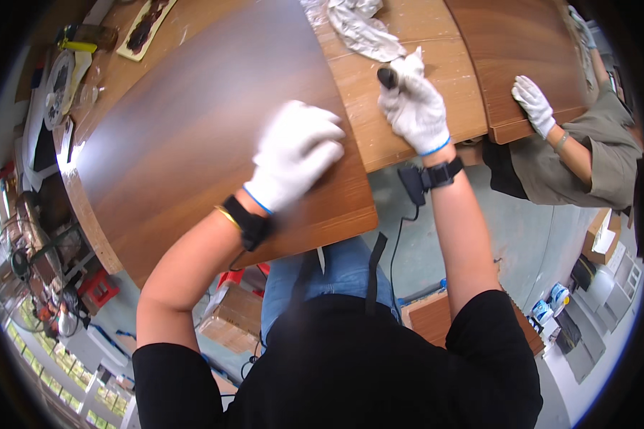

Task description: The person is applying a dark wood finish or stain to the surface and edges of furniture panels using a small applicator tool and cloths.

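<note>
My left hand (293, 156), in a white knit glove, is over a large brown wood-grain panel (215, 107). Motion smears its bent fingers, and I cannot make out whether anything is in them. To the right, my right hand (416, 107), gloved alike, is closed on a small dark, rounded object (388, 78) whose end sticks out by the thumb; its kind does not show. This hand is over the lighter wooden worktable (436, 43), beside the panel's right edge. A crumpled whitish cloth (361, 30) lies just beyond it.
A second wood-grain panel (526, 50) lies at the right, where a co-worker's gloved hand (533, 100) rests on it. A yellow-and-dark tool (82, 39) and a stained cream strip (147, 28) lie far left. Below stand a cardboard box (232, 318) and a red stool (98, 291).
</note>
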{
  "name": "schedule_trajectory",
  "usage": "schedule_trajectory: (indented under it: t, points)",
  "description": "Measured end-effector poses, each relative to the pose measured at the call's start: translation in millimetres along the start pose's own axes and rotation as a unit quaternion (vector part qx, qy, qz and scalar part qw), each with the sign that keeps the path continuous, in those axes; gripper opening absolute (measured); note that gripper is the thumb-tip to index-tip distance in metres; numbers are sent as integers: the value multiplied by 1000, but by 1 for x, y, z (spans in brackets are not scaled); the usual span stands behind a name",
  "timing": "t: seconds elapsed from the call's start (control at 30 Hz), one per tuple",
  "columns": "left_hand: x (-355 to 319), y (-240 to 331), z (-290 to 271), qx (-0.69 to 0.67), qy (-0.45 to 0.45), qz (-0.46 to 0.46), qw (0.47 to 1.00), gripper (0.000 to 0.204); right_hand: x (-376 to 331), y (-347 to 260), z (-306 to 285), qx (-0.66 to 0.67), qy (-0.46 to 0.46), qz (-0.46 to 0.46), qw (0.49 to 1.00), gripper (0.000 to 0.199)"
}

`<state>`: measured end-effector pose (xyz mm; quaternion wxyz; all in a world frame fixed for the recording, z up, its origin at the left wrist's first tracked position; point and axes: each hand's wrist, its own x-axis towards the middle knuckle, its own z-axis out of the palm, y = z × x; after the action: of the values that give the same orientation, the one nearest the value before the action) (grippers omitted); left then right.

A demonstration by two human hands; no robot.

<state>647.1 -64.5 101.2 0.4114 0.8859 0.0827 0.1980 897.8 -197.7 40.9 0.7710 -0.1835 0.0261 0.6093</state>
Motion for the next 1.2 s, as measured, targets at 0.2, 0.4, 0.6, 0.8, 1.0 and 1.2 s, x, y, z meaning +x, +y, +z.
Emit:
schedule_trajectory:
  t: [0.2, 0.4, 0.6, 0.8, 1.0, 1.2]
  points:
    - [-2, -93, -75, 328, 111, -132, 929, 48, -50, 17, 4, -7, 129, -87, 988, 12]
    - [-27, -148, -102, 411, 36, -222, 883, 58, -49, 21, 0, -3, 208, -83, 975, 11]
    - [-26, -147, -97, 420, 56, -215, 880, 55, -48, 23, -3, -65, 186, -77, 977, 10]
    - [-21, -139, -101, 393, 56, -225, 890, 53, -43, 24, -1, -76, 211, -81, 971, 10]
    - [-23, -134, -100, 392, 53, -231, 889, 52, -40, 27, 2, -115, 231, -73, 963, 6]
    - [-18, -128, -102, 387, 49, -238, 890, 52, -42, 25, 11, -118, 231, -64, 964, 4]
